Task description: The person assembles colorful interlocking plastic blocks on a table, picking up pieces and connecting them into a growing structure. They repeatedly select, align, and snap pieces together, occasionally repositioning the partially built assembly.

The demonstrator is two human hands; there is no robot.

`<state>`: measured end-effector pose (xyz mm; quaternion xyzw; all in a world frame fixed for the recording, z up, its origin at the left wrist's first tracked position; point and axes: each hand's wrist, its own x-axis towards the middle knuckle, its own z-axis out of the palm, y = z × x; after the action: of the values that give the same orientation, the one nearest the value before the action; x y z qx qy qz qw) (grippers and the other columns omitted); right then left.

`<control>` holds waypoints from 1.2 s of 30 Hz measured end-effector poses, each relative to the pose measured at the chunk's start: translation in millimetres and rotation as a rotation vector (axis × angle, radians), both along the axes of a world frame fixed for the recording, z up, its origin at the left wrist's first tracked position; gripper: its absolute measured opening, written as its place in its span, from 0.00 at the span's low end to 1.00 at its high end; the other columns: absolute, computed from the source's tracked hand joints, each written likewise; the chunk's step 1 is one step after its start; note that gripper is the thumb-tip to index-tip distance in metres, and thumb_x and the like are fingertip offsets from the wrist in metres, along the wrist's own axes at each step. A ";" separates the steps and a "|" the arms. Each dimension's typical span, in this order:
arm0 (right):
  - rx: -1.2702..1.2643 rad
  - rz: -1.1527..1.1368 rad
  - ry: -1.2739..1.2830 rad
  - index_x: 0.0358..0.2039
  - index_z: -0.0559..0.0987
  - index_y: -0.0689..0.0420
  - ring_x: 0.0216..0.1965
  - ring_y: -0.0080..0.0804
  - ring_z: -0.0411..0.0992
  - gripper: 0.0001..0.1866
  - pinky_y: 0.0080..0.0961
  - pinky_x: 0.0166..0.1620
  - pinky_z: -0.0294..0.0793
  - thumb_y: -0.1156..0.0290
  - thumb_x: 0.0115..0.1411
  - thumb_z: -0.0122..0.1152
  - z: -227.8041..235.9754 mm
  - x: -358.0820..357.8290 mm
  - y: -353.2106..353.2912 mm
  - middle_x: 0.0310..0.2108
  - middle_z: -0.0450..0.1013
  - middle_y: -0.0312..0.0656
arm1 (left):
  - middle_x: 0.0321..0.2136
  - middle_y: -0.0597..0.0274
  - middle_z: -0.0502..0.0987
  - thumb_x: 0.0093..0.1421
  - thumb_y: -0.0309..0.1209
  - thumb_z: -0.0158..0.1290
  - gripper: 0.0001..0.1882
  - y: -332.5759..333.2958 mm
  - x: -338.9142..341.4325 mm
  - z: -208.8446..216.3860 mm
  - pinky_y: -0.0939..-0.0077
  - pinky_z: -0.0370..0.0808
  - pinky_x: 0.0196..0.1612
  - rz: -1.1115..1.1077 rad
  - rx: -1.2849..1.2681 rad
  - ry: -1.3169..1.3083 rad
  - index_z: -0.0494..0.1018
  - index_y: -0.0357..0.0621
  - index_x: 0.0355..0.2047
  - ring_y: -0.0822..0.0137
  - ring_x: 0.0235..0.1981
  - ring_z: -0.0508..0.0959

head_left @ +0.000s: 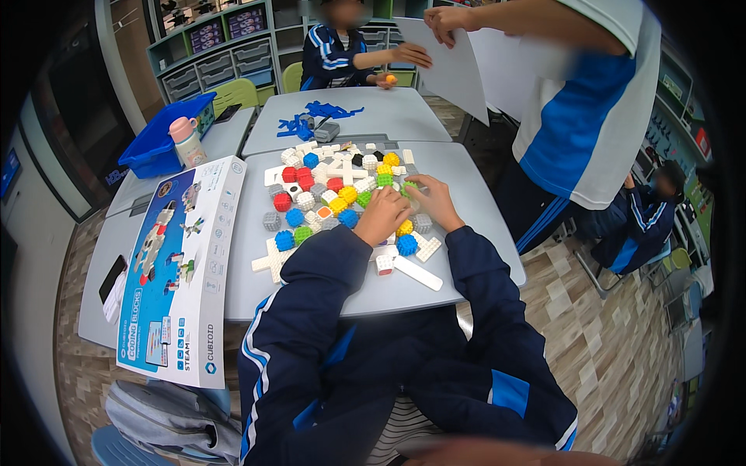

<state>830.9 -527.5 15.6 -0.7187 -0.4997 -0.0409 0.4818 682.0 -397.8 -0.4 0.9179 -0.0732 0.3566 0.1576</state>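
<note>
Both my hands are over a pile of studded building blocks on the grey table. My left hand point(382, 215) is closed, fingers bent and pressed together low over the blocks; what they hold is hidden. Just right of it, my right hand point(437, 203) has its fingers and thumb closed around a green block point(409, 189). Around them lie a yellow block point(405, 227), a blue block point(406, 245), a grey block point(422, 223) and a red block point(282, 202). Nearer me are a white cube point(384, 265), a long white strip point(418, 273) and a white cross-shaped plate point(272, 260).
At left stand a large printed box point(217, 272), a pink-capped bottle point(186, 141) and a blue bin point(151, 147). Blue pieces point(295, 126) and a grey part point(326, 131) lie on the far table. A standing person point(559, 116) and a seated person point(338, 58) handle white sheets point(451, 66).
</note>
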 end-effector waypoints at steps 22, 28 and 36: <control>0.017 -0.005 -0.017 0.47 0.85 0.58 0.33 0.27 0.79 0.15 0.24 0.38 0.78 0.66 0.62 0.68 -1.9 0.3 0.6 0.41 0.82 0.44 | 0.34 0.58 0.78 0.62 0.34 0.60 0.08 0.1 0.6 -0.8 0.59 0.68 0.49 -0.012 0.014 -0.059 0.79 0.42 0.34 0.55 0.44 0.74; 0.019 0.000 -0.015 0.47 0.85 0.58 0.33 0.26 0.79 0.14 0.24 0.38 0.78 0.66 0.62 0.68 -2.4 0.5 0.0 0.41 0.83 0.43 | 0.34 0.57 0.78 0.62 0.34 0.60 0.08 -0.4 1.4 -1.1 0.59 0.68 0.50 -0.011 0.015 -0.069 0.79 0.42 0.33 0.55 0.44 0.74; 0.024 0.001 0.044 0.46 0.84 0.59 0.37 0.34 0.80 0.15 0.28 0.39 0.79 0.65 0.62 0.69 -0.8 -2.1 -0.7 0.39 0.82 0.46 | 0.34 0.57 0.78 0.62 0.34 0.60 0.08 -1.0 -0.2 0.5 0.58 0.68 0.52 -0.019 -0.010 -0.038 0.80 0.42 0.34 0.55 0.44 0.74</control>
<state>828.8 -528.2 14.8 -0.7134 -0.4888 -0.0309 0.5012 681.8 -398.8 0.2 0.9094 -0.0831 0.3731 0.1641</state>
